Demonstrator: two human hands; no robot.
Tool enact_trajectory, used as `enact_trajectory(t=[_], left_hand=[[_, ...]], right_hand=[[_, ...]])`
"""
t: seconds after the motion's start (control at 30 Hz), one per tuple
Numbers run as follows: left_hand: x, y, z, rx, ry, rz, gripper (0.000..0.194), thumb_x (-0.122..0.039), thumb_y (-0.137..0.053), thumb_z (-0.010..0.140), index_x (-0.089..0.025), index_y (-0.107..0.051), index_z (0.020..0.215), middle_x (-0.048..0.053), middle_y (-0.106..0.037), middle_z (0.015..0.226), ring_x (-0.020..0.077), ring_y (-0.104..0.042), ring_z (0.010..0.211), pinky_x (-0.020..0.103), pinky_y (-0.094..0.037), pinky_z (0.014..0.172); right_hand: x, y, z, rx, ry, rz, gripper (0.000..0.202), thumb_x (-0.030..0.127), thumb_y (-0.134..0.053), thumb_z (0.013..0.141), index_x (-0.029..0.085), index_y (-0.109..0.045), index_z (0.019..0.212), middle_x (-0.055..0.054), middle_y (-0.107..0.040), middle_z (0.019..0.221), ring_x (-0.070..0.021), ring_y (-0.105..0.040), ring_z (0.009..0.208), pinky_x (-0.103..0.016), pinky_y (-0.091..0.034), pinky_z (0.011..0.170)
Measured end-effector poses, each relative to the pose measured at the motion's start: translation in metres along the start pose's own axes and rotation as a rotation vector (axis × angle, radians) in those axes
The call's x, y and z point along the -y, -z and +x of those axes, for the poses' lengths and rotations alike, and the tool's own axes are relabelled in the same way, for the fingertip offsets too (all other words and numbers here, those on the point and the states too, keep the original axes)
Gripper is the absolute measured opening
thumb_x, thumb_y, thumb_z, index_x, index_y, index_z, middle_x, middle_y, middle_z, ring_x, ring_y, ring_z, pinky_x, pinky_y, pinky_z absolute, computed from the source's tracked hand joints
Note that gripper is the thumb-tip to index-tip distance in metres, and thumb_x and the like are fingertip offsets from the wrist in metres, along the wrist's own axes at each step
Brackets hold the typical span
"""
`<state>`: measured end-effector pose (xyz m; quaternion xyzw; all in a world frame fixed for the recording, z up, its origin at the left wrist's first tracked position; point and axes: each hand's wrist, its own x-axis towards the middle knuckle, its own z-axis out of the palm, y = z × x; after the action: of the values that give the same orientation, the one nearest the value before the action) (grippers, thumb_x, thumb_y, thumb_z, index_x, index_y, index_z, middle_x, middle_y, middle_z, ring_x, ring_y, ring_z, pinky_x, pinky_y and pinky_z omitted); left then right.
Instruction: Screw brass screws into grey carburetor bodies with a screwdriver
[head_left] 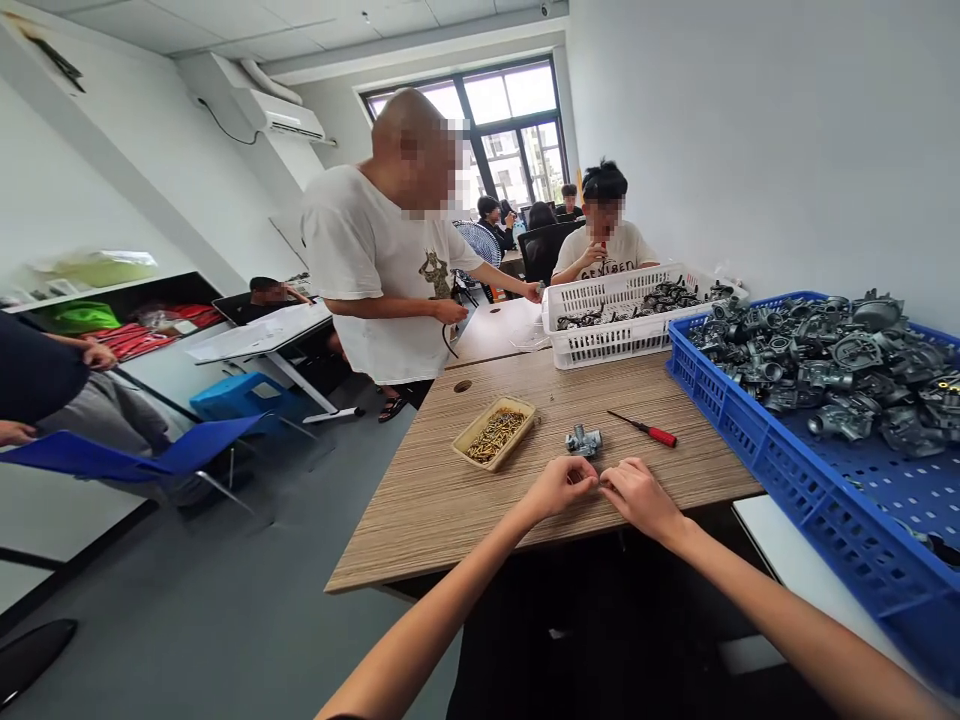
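My left hand (568,486) and my right hand (637,492) meet fingertip to fingertip above the front edge of the wooden table (420,500). Both are pinched closed, and whatever lies between the fingers is too small to make out. Just beyond them a grey metal carburetor-like part (583,441) rests on the tabletop. To its right lies a screwdriver (660,435) with a red handle. A cream tray (490,462) full of small brass-coloured and silver pieces sits to the left of the metal part.
On the right, a blue crate (787,492) holds several grey metal parts. Behind the table's far part, a white basket (600,350) contains dark parts. One person (390,250) stands at the left side, holding a dark cable; another person (611,240) sits behind the basket.
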<state>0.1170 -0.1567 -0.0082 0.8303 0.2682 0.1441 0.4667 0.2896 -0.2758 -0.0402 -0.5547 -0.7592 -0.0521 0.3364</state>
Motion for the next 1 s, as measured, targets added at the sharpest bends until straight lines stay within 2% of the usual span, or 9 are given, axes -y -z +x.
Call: enact_trajectory(t=[0.17,0.3,0.53,0.73,1.0], left_hand=[[0.003,-0.001,0.002,0.022,0.007,-0.006,0.028,-0.043,-0.070,0.082,-0.015,-0.076,0.081,0.003,-0.069,0.069,0.0124,-0.053,0.061,0.024,-0.040,0.058],[0.001,0.002,0.001,0.035,0.012,-0.027,0.031,-0.045,-0.074,0.080,-0.014,-0.078,0.082,0.005,-0.074,0.074,0.0153,-0.061,0.067,0.025,-0.045,0.064],[-0.002,-0.001,0.001,0.061,0.099,-0.157,0.035,-0.049,-0.079,0.073,-0.015,-0.071,0.079,0.005,-0.076,0.075,0.0184,-0.069,0.071,0.025,-0.049,0.064],[0.003,-0.008,0.000,0.050,0.057,-0.235,0.039,-0.053,-0.077,0.077,-0.016,-0.066,0.078,0.006,-0.075,0.072,0.0169,-0.068,0.069,0.025,-0.049,0.064],[0.015,-0.007,0.001,0.078,0.039,-0.386,0.052,-0.061,-0.078,0.076,-0.011,-0.073,0.086,0.009,-0.076,0.080,0.0115,-0.057,0.061,0.023,-0.042,0.058]], right_hand=[[-0.002,-0.003,-0.002,0.006,0.029,-0.049,0.020,0.020,-0.047,0.105,0.021,-0.062,0.092,-0.003,-0.069,0.084,-0.0177,-0.062,0.078,-0.035,-0.046,0.091],[-0.002,-0.003,-0.002,0.012,0.039,-0.075,0.021,0.020,-0.048,0.105,0.020,-0.062,0.089,-0.002,-0.068,0.081,-0.0166,-0.060,0.076,-0.034,-0.044,0.091],[-0.002,-0.004,-0.002,0.023,0.065,-0.088,0.026,0.020,-0.044,0.106,0.021,-0.062,0.087,-0.001,-0.067,0.080,-0.0161,-0.058,0.075,-0.032,-0.042,0.090],[-0.002,-0.003,-0.003,0.020,0.031,-0.057,0.025,0.020,-0.045,0.105,0.021,-0.063,0.089,-0.002,-0.069,0.082,-0.0161,-0.059,0.075,-0.032,-0.043,0.089],[0.000,0.000,-0.002,-0.017,-0.038,-0.041,0.025,0.025,-0.047,0.106,0.021,-0.066,0.090,-0.004,-0.072,0.085,-0.0179,-0.062,0.080,-0.033,-0.044,0.087]])
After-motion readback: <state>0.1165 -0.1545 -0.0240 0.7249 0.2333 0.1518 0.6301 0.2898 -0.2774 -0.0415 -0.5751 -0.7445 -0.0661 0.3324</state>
